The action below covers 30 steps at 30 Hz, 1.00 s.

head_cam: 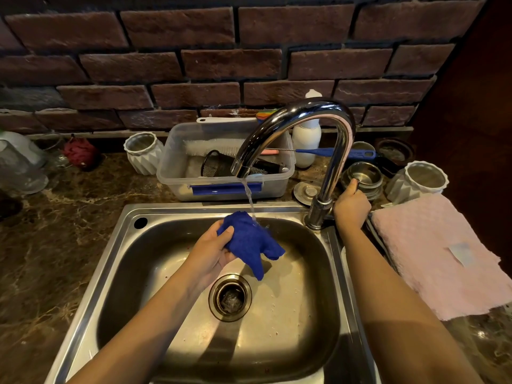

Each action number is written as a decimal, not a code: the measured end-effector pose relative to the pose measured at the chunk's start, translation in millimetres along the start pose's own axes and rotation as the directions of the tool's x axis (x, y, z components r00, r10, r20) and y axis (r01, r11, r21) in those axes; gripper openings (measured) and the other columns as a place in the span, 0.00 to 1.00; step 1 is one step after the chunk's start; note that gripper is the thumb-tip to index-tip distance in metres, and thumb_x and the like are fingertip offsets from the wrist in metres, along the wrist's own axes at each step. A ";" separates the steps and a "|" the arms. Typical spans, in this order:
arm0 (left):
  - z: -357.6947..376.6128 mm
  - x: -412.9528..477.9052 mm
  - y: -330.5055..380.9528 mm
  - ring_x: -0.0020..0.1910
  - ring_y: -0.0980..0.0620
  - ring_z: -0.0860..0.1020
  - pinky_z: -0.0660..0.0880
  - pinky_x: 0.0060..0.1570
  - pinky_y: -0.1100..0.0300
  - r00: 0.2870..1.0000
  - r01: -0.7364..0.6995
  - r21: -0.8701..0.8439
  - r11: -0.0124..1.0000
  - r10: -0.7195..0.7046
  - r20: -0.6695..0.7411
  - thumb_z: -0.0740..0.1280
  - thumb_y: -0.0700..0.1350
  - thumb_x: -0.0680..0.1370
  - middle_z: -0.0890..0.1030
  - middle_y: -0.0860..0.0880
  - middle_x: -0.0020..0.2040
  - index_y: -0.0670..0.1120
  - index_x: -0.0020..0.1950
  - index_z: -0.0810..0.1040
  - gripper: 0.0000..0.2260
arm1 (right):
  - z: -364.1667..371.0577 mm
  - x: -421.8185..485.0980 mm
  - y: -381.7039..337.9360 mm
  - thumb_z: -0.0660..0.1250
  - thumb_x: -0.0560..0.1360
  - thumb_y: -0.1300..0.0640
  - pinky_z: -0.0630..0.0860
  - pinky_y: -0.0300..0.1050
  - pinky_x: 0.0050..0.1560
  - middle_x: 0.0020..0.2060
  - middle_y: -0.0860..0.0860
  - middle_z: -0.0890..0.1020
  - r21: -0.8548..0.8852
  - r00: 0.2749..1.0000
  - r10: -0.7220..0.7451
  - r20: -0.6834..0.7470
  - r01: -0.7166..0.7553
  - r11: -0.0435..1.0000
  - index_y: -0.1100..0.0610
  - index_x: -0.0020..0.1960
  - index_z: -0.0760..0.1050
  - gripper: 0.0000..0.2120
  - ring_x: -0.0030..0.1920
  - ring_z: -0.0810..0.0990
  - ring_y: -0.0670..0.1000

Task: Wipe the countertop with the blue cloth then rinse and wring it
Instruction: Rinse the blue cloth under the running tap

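The blue cloth (250,242) is held bunched in the left hand (212,252), grip closed, under running water at 12 o'clock of the sink (171,273). The right hand (351,204) is wrapped around the tap (318,151) handle. Wiping looks done; rinsing is under way, wringing is left.

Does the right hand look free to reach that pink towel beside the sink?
Probably yes. The right hand rests at the faucet base, and the pink towel lies just beside it on the counter with nothing between them.
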<state>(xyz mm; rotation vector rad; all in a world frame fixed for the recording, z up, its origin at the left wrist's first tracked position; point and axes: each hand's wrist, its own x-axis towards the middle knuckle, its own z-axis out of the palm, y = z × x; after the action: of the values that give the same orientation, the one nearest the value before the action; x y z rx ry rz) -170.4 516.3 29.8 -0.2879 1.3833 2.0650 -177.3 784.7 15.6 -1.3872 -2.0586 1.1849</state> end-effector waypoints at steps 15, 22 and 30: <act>10.6 8.4 -3.9 0.52 0.48 0.80 0.80 0.44 0.57 1.000 0.023 -0.013 1.000 -0.023 0.009 0.60 0.38 0.79 0.79 0.43 0.57 0.48 0.63 0.70 0.13 | 1.7 -0.6 5.5 0.47 0.82 0.49 0.63 0.44 0.42 0.39 0.57 0.74 0.027 0.999 -0.055 0.002 0.055 0.998 0.62 0.40 0.70 0.23 0.40 0.71 0.53; 10.1 12.3 -3.8 0.54 0.47 0.79 0.78 0.48 0.57 1.000 -0.022 0.286 0.958 0.017 0.021 0.64 0.39 0.77 0.79 0.44 0.57 0.47 0.63 0.70 0.15 | -18.2 -25.5 10.7 0.58 0.78 0.55 0.64 0.42 0.40 0.45 0.54 0.75 -0.047 0.979 -0.154 -0.130 0.149 0.988 0.62 0.54 0.71 0.11 0.47 0.74 0.53; 10.4 9.7 0.0 0.50 0.51 0.80 0.76 0.45 0.62 0.986 -0.121 0.557 0.822 0.033 0.166 0.63 0.44 0.78 0.80 0.48 0.52 0.54 0.57 0.71 0.09 | 37.6 -109.7 29.8 0.48 0.80 0.42 0.71 0.49 0.61 0.51 0.51 0.80 0.113 0.654 -0.107 0.749 0.033 0.993 0.50 0.56 0.74 0.20 0.55 0.77 0.50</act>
<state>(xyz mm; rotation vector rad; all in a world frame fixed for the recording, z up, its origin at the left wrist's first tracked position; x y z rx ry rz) -176.4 529.2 29.4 0.1793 1.8540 1.5915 -139.3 675.5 -15.3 -0.7909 -2.4916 2.0473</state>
